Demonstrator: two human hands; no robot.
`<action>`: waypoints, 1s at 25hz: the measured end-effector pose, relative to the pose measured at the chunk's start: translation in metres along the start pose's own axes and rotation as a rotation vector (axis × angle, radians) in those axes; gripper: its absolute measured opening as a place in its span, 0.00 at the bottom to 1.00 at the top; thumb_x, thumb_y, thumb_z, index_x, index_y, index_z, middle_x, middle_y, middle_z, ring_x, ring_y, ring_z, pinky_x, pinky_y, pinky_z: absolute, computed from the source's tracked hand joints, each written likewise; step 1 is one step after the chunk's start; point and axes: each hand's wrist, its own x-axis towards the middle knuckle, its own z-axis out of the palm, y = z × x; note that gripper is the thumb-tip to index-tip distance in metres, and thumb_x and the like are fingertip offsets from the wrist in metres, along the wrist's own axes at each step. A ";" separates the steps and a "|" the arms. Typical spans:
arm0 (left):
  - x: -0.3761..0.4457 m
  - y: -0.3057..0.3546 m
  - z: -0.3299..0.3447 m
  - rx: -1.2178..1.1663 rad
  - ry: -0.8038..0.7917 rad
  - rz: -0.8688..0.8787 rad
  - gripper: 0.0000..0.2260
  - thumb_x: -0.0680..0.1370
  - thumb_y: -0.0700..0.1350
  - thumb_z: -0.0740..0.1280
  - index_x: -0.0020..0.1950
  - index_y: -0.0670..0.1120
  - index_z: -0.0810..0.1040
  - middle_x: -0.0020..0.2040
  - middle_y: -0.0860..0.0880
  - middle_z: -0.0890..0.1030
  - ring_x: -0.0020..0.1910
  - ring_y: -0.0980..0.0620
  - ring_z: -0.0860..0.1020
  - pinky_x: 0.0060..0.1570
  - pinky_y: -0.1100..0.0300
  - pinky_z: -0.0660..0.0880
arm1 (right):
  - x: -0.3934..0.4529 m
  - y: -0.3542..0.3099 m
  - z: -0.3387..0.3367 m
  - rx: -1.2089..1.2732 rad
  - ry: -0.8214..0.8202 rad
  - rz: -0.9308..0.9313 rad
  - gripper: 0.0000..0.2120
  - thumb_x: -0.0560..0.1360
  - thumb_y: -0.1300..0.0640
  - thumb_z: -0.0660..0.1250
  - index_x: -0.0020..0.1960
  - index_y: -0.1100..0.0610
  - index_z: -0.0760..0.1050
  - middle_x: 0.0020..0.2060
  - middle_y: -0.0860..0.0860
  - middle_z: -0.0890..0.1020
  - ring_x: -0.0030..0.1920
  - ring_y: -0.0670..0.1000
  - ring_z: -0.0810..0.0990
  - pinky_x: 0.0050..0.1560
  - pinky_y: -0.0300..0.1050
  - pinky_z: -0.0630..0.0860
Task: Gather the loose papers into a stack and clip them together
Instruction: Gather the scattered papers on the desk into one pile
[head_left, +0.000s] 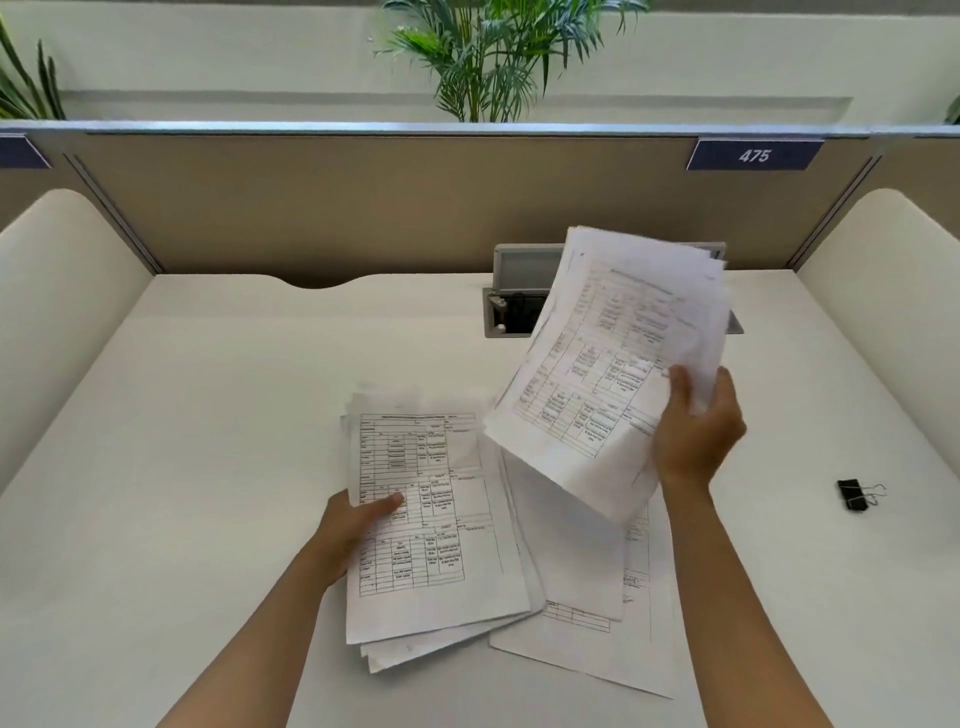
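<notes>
My right hand grips a bundle of printed sheets by its right edge and holds it tilted in the air above the desk. My left hand holds a second stack of printed forms at its left edge, thumb on top, the stack low over the white desk. A few loose sheets lie flat on the desk under and between the two bundles. A black binder clip with wire handles lies apart at the right of the desk.
An open cable hatch with a raised grey lid sits at the back of the desk, partly behind the lifted sheets. Tan partition walls enclose the desk on three sides, with a sign reading 475. A plant stands beyond the partition.
</notes>
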 end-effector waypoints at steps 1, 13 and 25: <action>0.000 0.000 0.006 0.030 -0.015 0.006 0.20 0.71 0.40 0.78 0.62 0.42 0.80 0.56 0.42 0.86 0.54 0.42 0.85 0.60 0.42 0.79 | 0.003 0.001 -0.002 0.035 0.028 0.022 0.10 0.78 0.54 0.69 0.49 0.62 0.76 0.42 0.51 0.81 0.39 0.43 0.74 0.38 0.31 0.70; 0.006 0.006 0.017 0.048 0.129 -0.125 0.18 0.79 0.57 0.68 0.61 0.45 0.82 0.56 0.44 0.86 0.55 0.42 0.84 0.60 0.45 0.79 | -0.075 0.054 0.037 0.035 -0.653 0.232 0.12 0.76 0.52 0.72 0.58 0.52 0.77 0.50 0.42 0.82 0.52 0.43 0.81 0.55 0.41 0.78; 0.006 -0.001 0.019 0.041 0.089 -0.062 0.18 0.74 0.45 0.76 0.62 0.43 0.81 0.55 0.43 0.87 0.52 0.43 0.86 0.58 0.43 0.80 | -0.150 0.053 0.083 -0.640 -1.090 -0.164 0.43 0.76 0.33 0.61 0.80 0.53 0.46 0.74 0.53 0.58 0.72 0.56 0.58 0.70 0.55 0.58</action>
